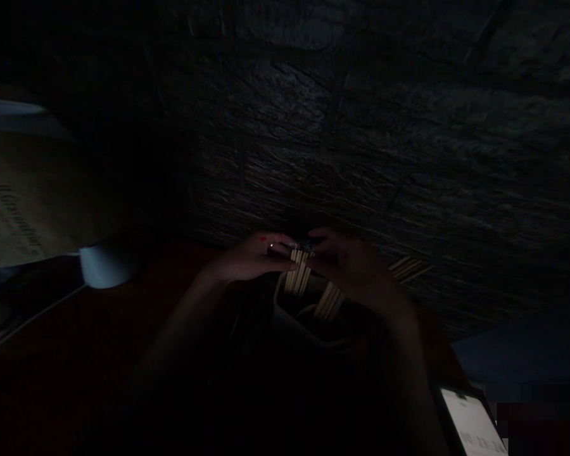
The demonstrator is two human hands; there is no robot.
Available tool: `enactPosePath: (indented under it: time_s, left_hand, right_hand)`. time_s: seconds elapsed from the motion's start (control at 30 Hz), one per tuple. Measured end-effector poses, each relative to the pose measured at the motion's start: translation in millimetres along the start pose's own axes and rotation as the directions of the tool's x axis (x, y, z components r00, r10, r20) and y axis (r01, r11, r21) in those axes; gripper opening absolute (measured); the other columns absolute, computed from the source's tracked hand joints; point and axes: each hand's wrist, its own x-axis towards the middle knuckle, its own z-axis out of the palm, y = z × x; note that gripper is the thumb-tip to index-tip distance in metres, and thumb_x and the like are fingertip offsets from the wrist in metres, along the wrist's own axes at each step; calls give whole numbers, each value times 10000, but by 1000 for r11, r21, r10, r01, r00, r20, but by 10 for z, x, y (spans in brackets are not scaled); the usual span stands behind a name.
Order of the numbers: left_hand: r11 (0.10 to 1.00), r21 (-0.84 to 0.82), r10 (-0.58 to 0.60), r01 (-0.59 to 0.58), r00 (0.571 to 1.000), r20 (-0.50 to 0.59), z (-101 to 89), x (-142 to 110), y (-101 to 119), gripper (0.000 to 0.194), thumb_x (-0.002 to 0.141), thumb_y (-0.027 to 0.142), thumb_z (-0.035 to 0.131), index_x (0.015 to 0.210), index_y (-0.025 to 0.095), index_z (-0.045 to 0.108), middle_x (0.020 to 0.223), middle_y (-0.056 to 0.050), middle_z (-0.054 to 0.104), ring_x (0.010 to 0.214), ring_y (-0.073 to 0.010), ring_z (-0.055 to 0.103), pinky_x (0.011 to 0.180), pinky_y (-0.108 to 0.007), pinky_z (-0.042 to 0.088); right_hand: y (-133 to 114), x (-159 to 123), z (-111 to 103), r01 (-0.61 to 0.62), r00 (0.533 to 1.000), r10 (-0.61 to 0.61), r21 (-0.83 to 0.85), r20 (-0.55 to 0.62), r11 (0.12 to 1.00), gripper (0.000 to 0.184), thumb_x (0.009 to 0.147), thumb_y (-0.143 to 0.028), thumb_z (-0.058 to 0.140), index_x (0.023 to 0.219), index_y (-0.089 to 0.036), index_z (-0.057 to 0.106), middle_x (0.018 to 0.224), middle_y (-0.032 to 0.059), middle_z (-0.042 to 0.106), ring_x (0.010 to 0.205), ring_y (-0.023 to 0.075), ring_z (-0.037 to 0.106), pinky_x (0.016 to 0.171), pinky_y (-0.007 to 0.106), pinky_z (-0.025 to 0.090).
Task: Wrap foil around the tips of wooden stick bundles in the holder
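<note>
In dim light, a bundle of thin pale wooden sticks [298, 272] stands upright in an open container [289, 326] with a light rim. Dark, glinting stuff sits at the top of the bundle, too dim to name. My left hand [256, 258] pinches the bundle's upper end from the left, a ring-like glint and a red mark showing on its fingers. From the right, my right hand [361, 272] closes its fingers on the same end. A second bundle of sticks [329, 301] leans in the container under my right hand.
More stick ends [411, 269] jut out right of my right hand, against a dark stone-textured wall [304, 114]. A lit phone [475, 421] lies at the lower right. On the left are a printed tan shade-like object [33, 202] and a white cup-shaped piece [105, 267].
</note>
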Motion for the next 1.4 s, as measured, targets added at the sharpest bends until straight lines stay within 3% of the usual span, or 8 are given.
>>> enactPosePath:
  time_s: [0.17,0.37,0.6,0.8,1.13,1.4]
  left_hand:
    - [998,53,25,-27,999,41,12,-1,15,240,776,234,723,1004,161,709,1028,-57,754,1005,-205,683,905,-344,499]
    - [999,49,5,-7,1000,31,42,3,39,265,783,212,713,1039,147,702,1043,-65,750,1019,-212,674,910,-347,488]
    - [998,60,-7,4,999,44,46,-24,71,305,788,220,719,1082,148,677,1065,-67,733,1009,-201,663,878,-324,482]
    - [999,28,-19,19,1000,6,44,-27,59,321,774,233,733,1075,147,662,1013,-59,732,973,-196,672,853,-316,486]
    - [1000,24,16,-14,999,-49,33,-30,40,333,772,234,742,1083,140,670,1044,-83,740,997,-196,683,888,-335,500]
    - [997,59,47,-43,996,-80,54,-26,56,319,761,231,746,1058,136,681,1041,-82,744,993,-202,687,862,-323,514]
  right_hand:
    - [1,5,7,11,1000,-11,11,24,1000,394,839,-198,655,1229,-209,602,1003,58,774,912,229,738,763,346,566]
    - [-25,-6,-8,3,1000,-4,14,27,1000,383,838,-184,656,1217,-207,602,959,49,782,868,218,745,746,326,565]
    - [-96,-113,-115,3,995,-1,15,-102,1000,344,861,-327,666,1184,-210,636,986,59,777,879,227,746,763,346,571]
    - [-152,-260,-208,-26,983,22,-21,-182,999,255,858,-347,682,1078,-220,699,1019,57,772,866,226,743,748,343,572]
    - [-186,-209,-140,29,999,-32,-77,-41,997,149,896,-255,623,1012,-239,716,960,4,776,854,180,731,737,293,527]
    - [-231,-219,-151,-48,997,55,-130,56,990,147,906,-292,607,957,-231,730,861,12,779,771,192,735,679,291,515]
